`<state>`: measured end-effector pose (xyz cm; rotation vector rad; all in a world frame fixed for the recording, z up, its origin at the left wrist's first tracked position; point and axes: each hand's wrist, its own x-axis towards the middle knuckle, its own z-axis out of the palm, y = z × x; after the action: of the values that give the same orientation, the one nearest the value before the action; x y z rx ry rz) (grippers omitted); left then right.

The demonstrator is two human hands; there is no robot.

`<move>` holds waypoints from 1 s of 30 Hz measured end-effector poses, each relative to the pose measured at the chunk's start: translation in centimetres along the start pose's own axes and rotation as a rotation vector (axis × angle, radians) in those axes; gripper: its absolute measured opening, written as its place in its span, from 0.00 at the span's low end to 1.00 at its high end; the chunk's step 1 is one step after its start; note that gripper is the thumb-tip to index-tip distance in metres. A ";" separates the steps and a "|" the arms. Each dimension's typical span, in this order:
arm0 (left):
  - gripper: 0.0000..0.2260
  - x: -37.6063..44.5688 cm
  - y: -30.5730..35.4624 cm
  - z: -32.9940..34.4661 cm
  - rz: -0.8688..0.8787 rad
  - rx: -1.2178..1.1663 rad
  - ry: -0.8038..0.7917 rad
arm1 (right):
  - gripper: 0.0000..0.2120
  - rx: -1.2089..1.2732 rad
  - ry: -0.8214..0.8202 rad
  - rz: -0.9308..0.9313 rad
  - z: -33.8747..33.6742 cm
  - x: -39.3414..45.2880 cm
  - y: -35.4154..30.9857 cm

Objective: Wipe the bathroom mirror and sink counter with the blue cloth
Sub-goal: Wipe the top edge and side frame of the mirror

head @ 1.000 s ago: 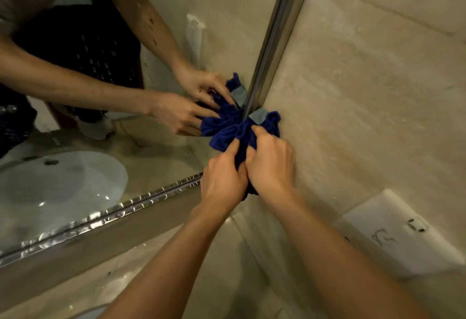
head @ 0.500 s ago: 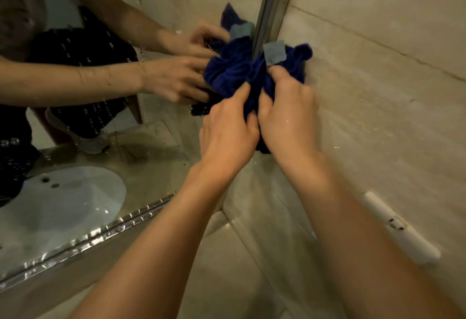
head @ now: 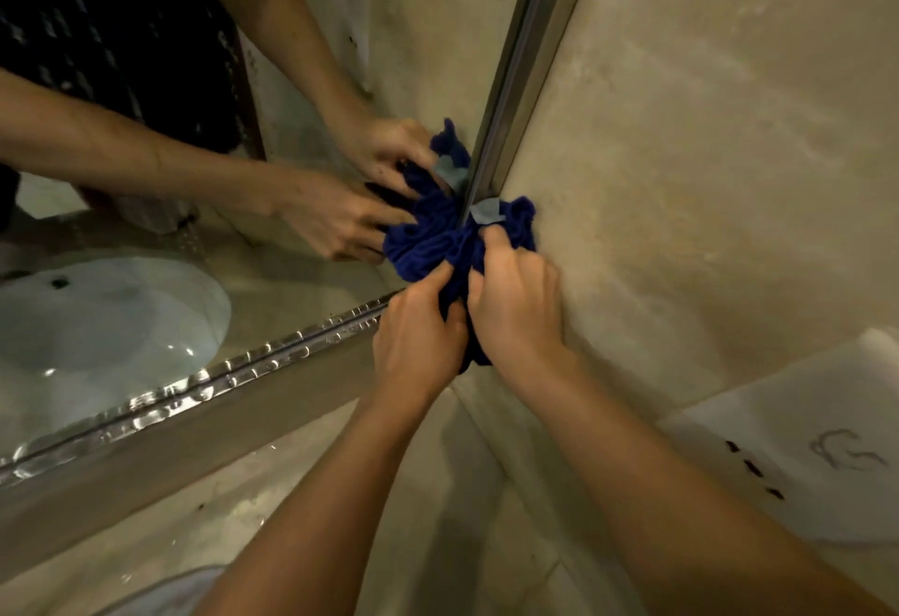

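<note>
Here, both hands bunch the cloth point(head: 438, 245) against the lower right corner of the mirror point(head: 301, 80), where the metal frame point(head: 515, 80) meets the tiled wall point(head: 705, 128); the left hand point(head: 418, 338) and right hand point(head: 515, 309) sit side by side, fingers curled round the blue wad; a pale tag point(head: 486, 211) shows at its top edge; the cloth looks soft, light and limp, likely to crumple rather than slide, so a grip on the gathered bulk suits it best, leaving loose folds to work into the frame; the sink point(head: 97, 318) appears reflected in the glass; a white fitting point(head: 827, 430) sits on the wall nearby.
</note>
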<state>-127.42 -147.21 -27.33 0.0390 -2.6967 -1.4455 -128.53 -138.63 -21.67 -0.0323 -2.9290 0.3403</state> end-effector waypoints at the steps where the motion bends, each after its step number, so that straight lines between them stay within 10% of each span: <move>1: 0.17 0.2 -0.5 0.4 -0.015 -0.006 -0.013 | 0.12 0.008 -0.002 0.015 0.7 0.1 0.1; 6: 0.22 -1.0 -2.3 1.1 -0.170 0.065 -0.187 | 0.11 0.054 -0.142 0.114 3.1 -1.3 0.5; 19: 0.24 -0.3 -1.3 1.0 -0.066 0.057 -0.072 | 0.17 0.081 0.164 -0.048 3.9 -0.8 1.3; 30: 0.25 -1.4 -2.4 1.6 -0.174 0.190 -0.179 | 0.08 0.085 -0.120 0.085 4.2 -0.8 1.2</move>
<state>-126.17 -147.11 -30.30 0.1682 -3.0381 -1.2843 -128.56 -138.50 -26.15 -0.1283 -3.0343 0.4964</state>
